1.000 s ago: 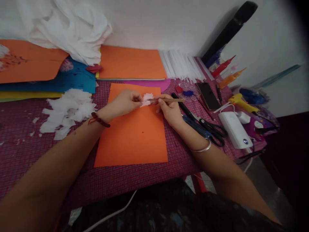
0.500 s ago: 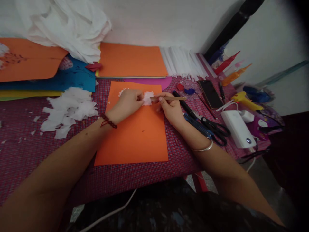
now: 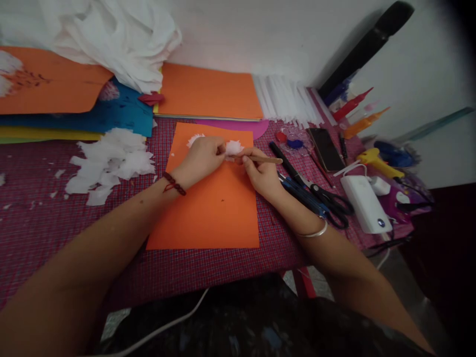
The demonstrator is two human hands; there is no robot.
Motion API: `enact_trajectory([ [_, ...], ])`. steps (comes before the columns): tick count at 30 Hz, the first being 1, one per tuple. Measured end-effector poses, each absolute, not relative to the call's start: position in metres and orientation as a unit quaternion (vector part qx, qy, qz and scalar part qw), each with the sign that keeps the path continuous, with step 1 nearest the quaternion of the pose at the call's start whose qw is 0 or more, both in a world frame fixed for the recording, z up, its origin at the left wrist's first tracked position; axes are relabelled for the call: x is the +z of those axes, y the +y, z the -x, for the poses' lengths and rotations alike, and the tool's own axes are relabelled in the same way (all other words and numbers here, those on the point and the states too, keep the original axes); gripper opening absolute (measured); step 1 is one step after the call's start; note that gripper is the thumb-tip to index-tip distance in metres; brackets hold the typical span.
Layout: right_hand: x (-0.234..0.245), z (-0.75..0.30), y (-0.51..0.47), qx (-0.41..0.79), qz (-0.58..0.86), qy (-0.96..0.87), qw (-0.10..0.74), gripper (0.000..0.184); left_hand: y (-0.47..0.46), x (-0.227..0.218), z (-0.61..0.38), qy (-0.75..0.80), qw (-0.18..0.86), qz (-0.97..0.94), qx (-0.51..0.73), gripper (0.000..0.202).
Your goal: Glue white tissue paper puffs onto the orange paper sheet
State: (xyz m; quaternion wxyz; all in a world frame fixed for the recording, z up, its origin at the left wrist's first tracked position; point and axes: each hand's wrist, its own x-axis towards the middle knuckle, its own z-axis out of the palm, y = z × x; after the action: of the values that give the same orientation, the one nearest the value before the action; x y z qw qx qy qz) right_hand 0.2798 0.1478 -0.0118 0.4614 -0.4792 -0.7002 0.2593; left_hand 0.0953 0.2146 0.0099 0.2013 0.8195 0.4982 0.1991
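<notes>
An orange paper sheet (image 3: 211, 213) lies on the checked red tablecloth in front of me. Over its top edge my left hand (image 3: 203, 157) pinches a small white tissue piece (image 3: 234, 147). My right hand (image 3: 262, 173) grips a thin wooden stick (image 3: 260, 159), whose tip meets the tissue piece between both hands. Another white tissue scrap (image 3: 194, 139) shows just behind my left hand on the sheet.
A heap of torn white tissue (image 3: 111, 161) lies left of the sheet. Scissors (image 3: 320, 196), a black pen (image 3: 284, 158), a phone (image 3: 327, 148), a white power bank (image 3: 366, 203) and a yellow glue gun (image 3: 375, 161) crowd the right. Orange and blue papers (image 3: 208, 91) line the back.
Both hands have stayed together at the sheet's top, shifting slightly right with the tissue piece. A white scrap now shows behind my left hand.
</notes>
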Motion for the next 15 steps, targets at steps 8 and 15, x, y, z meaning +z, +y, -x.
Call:
enact_trajectory([
  [8, 0.0, -0.28, 0.137, 0.088, 0.512, -0.817, 0.25, 0.031, 0.203, 0.01, -0.09, 0.496, 0.177, -0.825, 0.206, 0.035],
  [15, 0.002, -0.279, 0.134, 0.091, 0.5, -0.816, 0.275, 0.024, 0.196, 0.006, -0.088, 0.477, 0.13, -0.845, 0.202, 0.032],
])
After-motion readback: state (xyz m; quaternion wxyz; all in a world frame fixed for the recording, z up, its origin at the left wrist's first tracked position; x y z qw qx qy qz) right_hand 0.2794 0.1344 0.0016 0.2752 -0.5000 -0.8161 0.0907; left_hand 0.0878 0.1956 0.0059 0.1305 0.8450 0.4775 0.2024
